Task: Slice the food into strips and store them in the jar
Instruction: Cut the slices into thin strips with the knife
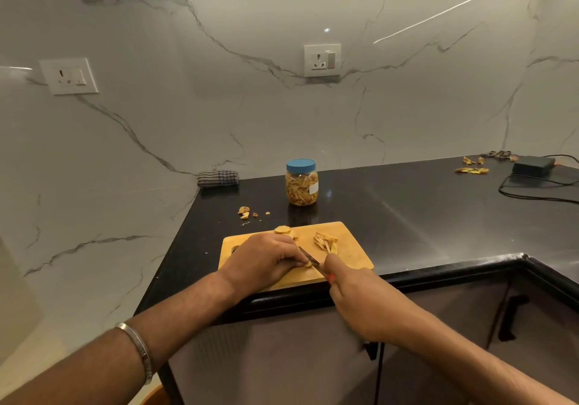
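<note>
A wooden cutting board (351, 241) lies at the near edge of the black counter. My left hand (266, 260) has its fingers curled down on a small yellow food piece (308, 264) on the board. My right hand (354, 292) grips a knife (308, 255) by its red handle, the blade lying across that piece. Cut strips (326, 241) are heaped on the board's right half. Uncut slices (285, 230) lie at its far edge. A clear jar (301, 185) with a blue lid on, filled with strips, stands behind the board.
Peel scraps (246, 212) lie on the counter (407, 210) left of the jar, more scraps (473, 166) at the far right. A folded checked cloth (217, 179) sits in the back corner. A black box with cables (532, 166) is at the right. Cabinet doors are below.
</note>
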